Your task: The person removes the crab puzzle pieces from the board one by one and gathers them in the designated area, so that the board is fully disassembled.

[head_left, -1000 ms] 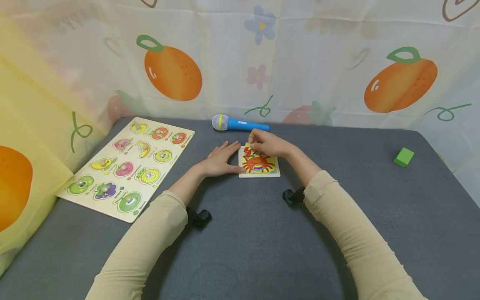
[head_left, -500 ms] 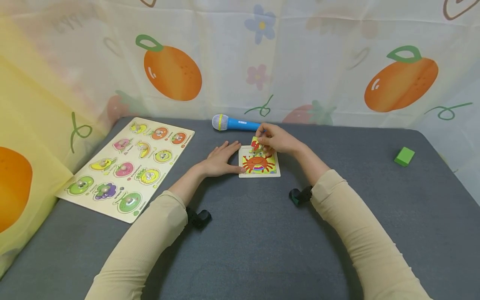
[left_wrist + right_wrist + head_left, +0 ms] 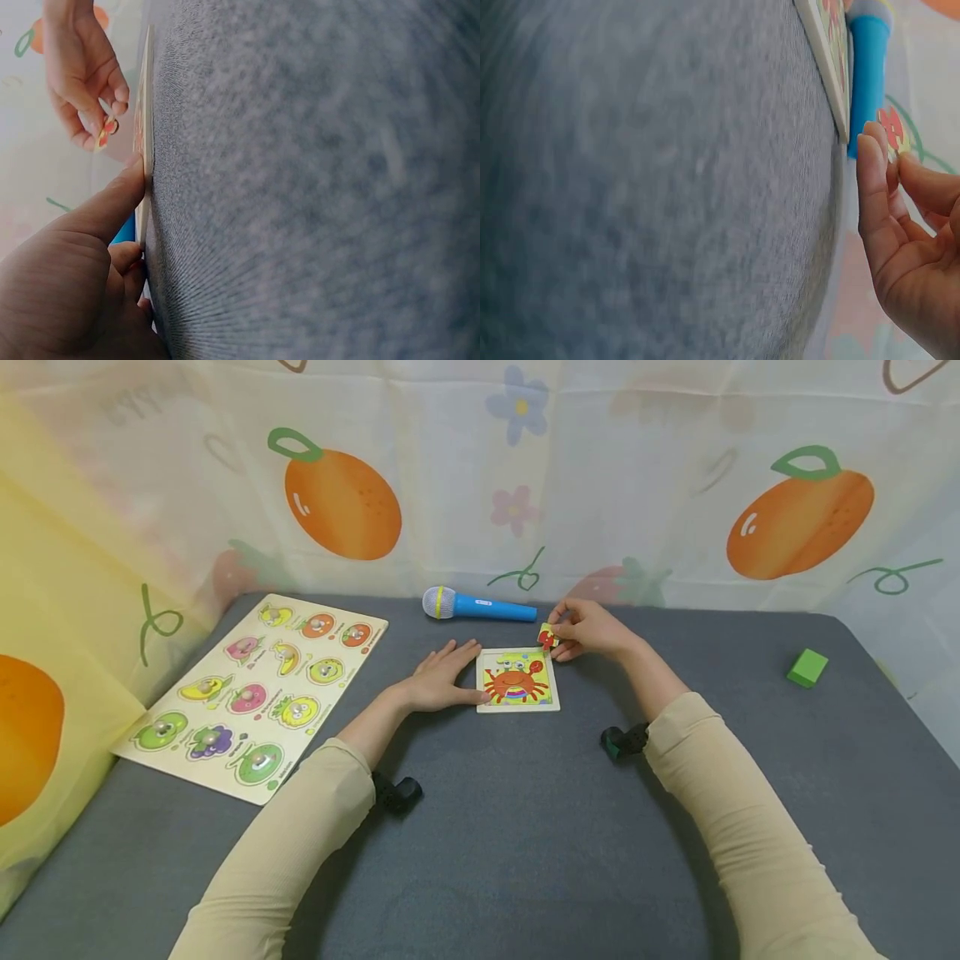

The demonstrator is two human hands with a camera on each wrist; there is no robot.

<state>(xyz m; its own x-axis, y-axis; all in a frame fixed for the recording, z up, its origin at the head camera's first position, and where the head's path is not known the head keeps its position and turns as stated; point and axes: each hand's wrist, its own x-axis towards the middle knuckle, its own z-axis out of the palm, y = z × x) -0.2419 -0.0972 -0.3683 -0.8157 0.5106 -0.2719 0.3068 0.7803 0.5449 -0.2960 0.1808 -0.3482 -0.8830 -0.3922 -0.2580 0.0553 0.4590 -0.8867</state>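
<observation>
A small square crab puzzle point(image 3: 517, 681) in a pale wooden frame lies flat on the grey table; its upper left area looks pale. My left hand point(image 3: 438, 681) rests at the frame's left side, fingers spread, with the thumb on its left edge. The left wrist view shows that thumb point(image 3: 112, 199) on the frame's rim. Just beyond the upper right corner, my right hand point(image 3: 588, 628) pinches a red and yellow puzzle piece point(image 3: 547, 637) between thumb and fingertips. In the right wrist view, the piece point(image 3: 891, 127) is held off the table and partly covered by fingers.
Behind the puzzle lies a blue toy microphone point(image 3: 487, 607). A large fruit peg board point(image 3: 258, 693) is at the left, and a green block point(image 3: 807, 667) sits far right. A printed curtain point(image 3: 630, 468) hangs along the table's back edge.
My right hand has lifted the puzzle piece from the upper part of the crab puzzle and carried it right, past the frame's corner. The left hand has stayed in place.
</observation>
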